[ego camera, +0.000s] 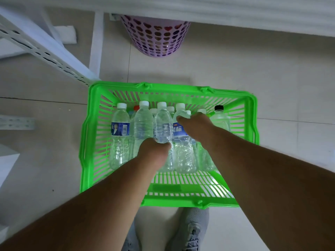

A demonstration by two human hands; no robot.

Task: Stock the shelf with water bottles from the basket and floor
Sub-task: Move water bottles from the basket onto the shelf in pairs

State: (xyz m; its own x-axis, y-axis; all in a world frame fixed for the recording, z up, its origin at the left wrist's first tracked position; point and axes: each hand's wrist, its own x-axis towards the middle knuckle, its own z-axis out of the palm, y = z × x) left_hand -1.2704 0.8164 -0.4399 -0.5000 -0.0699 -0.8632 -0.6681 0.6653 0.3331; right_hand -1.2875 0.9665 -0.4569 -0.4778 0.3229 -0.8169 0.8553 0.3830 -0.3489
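A green plastic basket [87, 142] stands on the floor and holds several clear water bottles. My left hand [154, 151] grips the lower body of one clear bottle [163, 125], which stands raised above the others. My right hand [194, 124] reaches into the basket and curls around the neck of a blue-labelled bottle [181, 134]. A bottle with a blue label [120, 131] stands at the left of the basket, and a black-capped bottle [220, 116] at the right. The white shelf edge [199, 8] runs along the top of the view.
A purple perforated bin [155, 37] stands under the shelf, beyond the basket. White metal shelf posts [45, 48] slant at the left. My grey shoes [194, 230] are just behind the basket. Tiled floor lies on both sides.
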